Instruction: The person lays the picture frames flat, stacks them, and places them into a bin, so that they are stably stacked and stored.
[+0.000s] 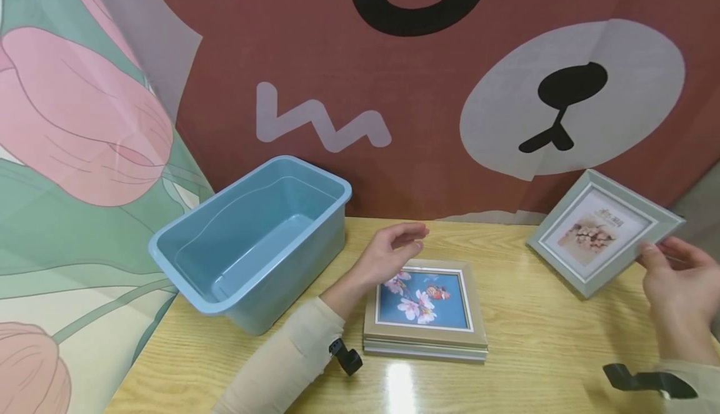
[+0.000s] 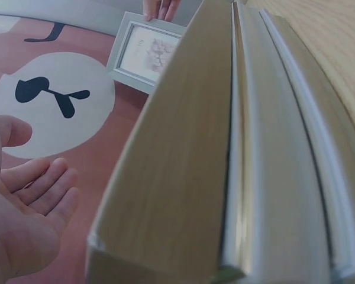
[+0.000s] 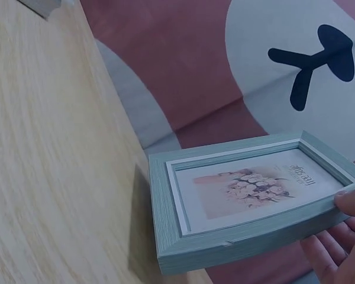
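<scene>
At the right of the head view, my right hand (image 1: 683, 282) grips a grey-green picture frame (image 1: 602, 232) by its right edge, thumb on the front and fingers behind. The frame is tilted above the table, and its insert shows pale flowers; the right wrist view shows the same picture frame (image 3: 248, 198) close up. My left hand (image 1: 390, 254), fingers loosely bent and holding nothing, hovers over the back left corner of a stack of picture frames (image 1: 424, 339). The top one has a tan border and a picture of pink blossoms on blue.
A blue plastic tub (image 1: 332, 245) stands at the left on the wood-grain table (image 1: 523, 351). Behind the table hangs a cloth (image 1: 416, 120) with a large cartoon face, and a flower-patterned cloth (image 1: 84, 120) hangs at the left.
</scene>
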Demonstrator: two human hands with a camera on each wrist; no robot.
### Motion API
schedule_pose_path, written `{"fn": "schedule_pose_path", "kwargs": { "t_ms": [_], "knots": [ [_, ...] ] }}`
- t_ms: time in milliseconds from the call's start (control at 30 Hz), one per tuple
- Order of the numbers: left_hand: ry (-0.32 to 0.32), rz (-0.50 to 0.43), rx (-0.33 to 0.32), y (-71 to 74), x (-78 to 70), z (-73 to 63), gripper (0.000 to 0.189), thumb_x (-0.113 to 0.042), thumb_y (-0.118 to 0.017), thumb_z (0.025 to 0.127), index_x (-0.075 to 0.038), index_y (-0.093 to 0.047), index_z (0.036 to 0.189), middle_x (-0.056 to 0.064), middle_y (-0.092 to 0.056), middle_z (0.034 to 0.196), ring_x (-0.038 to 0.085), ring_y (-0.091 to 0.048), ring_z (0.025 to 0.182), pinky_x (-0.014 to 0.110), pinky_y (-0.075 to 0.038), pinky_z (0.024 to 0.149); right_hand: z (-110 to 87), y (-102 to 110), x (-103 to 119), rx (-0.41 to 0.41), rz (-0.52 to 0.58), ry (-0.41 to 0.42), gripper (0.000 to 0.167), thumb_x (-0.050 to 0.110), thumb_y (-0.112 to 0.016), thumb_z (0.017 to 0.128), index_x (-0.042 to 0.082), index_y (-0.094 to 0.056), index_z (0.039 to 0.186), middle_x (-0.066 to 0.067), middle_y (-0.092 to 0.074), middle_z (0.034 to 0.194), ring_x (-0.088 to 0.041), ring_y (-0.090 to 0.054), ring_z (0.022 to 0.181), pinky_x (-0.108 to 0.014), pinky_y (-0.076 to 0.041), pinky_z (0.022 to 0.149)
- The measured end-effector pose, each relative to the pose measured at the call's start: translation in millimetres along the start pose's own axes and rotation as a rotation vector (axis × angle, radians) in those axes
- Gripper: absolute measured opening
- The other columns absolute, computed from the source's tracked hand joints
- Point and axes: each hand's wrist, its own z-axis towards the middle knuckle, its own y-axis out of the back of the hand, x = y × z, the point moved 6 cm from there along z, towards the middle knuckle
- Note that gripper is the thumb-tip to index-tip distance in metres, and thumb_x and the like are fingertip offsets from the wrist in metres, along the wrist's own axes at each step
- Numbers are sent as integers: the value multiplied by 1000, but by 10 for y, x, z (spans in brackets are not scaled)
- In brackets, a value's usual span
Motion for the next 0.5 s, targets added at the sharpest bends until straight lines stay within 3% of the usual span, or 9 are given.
{"fn": "schedule_pose_path", "kwargs": {
  "t_ms": [167, 500],
  "knots": [
    [-1, -4, 5, 4, -17, -11, 40, -17, -65, 108, -10, -65, 147, 9, -70, 145, 28, -66, 137, 45, -54, 118, -32, 20, 48, 4, 42, 34, 29, 19, -69, 103, 47, -60, 98, 32, -55, 87, 14, -51, 78, -2, -38, 57],
    [-14, 0, 9, 35, -9, -19, 41, -17, -65, 108, -8, -64, 148, 11, -69, 147, 29, -65, 138, 45, -53, 118, -97, 10, 201, 21, 91, 50, 28, 17, -69, 103, 44, -62, 101, 29, -58, 90, 11, -53, 80, -6, -36, 57]
  ]
}}
